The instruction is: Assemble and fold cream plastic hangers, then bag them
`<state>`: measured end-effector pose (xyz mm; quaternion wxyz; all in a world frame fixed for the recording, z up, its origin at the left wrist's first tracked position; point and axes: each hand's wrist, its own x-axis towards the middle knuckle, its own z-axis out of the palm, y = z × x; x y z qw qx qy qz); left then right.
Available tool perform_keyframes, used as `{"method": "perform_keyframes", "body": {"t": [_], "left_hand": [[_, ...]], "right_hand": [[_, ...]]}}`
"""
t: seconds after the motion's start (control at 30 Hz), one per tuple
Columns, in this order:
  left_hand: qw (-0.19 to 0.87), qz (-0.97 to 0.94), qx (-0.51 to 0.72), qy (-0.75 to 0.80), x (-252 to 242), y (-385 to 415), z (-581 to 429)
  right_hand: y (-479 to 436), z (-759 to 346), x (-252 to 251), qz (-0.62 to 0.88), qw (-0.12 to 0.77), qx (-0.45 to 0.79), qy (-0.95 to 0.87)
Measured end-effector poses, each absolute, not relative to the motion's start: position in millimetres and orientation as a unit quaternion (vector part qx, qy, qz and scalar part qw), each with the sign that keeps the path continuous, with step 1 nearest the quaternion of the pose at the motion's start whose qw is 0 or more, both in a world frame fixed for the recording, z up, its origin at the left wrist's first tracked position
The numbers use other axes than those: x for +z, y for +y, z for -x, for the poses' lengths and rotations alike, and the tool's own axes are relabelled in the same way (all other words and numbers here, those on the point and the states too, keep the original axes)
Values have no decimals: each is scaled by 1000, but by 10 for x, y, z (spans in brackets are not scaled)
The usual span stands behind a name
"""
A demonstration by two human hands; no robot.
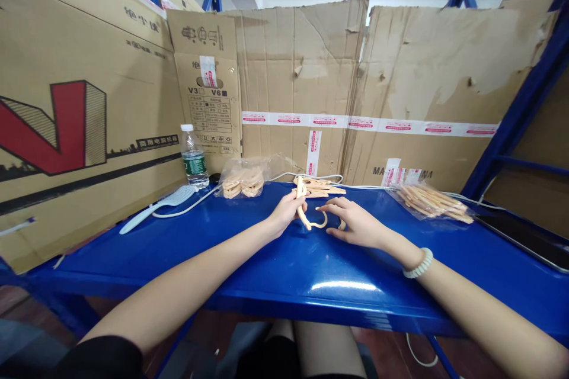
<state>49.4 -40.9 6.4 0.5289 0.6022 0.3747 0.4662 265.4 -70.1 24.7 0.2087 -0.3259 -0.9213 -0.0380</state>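
My left hand (287,212) is closed around a beige plastic piece (303,204), which looks like a folding clothes hanger, raised above the blue table. A curved beige hook (319,224) extends from its lower end toward the right. Close by, my right hand (355,222) has bent fingers spread apart, with the index fingertip at or near the hook's end; contact is unclear. Under that hand shows part of another small curved beige piece (342,224), mostly hidden by the fingers. Behind both hands lies a pile of similar beige pieces (317,188).
On the blue table (267,272), a clear bag of beige parts (242,182), a water bottle (194,160) and a pale blue brush (162,204) lie left. Another bag of long beige pieces (433,201) and a dark phone-like device (524,237) lie right. Cardboard (302,83) walls the back.
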Motion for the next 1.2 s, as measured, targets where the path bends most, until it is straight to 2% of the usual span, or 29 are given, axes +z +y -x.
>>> {"method": "perform_keyframes", "body": {"t": [0.1,0.23,0.33,0.5,0.63,0.83,0.93,1.2], "left_hand": [[480,-638,470,376,93,-405,-472],[398,-702,470,357,161,-489,-496],[348,-743,463,337,198,-582,-525],[275,-783,452,326,208,-636,-531],[225,-803,444,328,205,-613,-529],[129,-819,427,361,177,-589,-509],[67,-832,398,381,168,-622,-487],[-69,-875,253,407,203,-771,-499]], "right_hand": [[-695,-2642,250,338,258,46,-904],[-696,-2618,286,311,336,263,-849],[-696,-2590,289,273,359,418,-789],[-696,-2541,252,266,395,553,-683],[-687,-2544,269,268,434,589,-627],[-631,-2599,279,309,513,548,-584],[-615,-2612,252,333,480,555,-592],[-680,-2549,264,358,315,594,-648]]}}
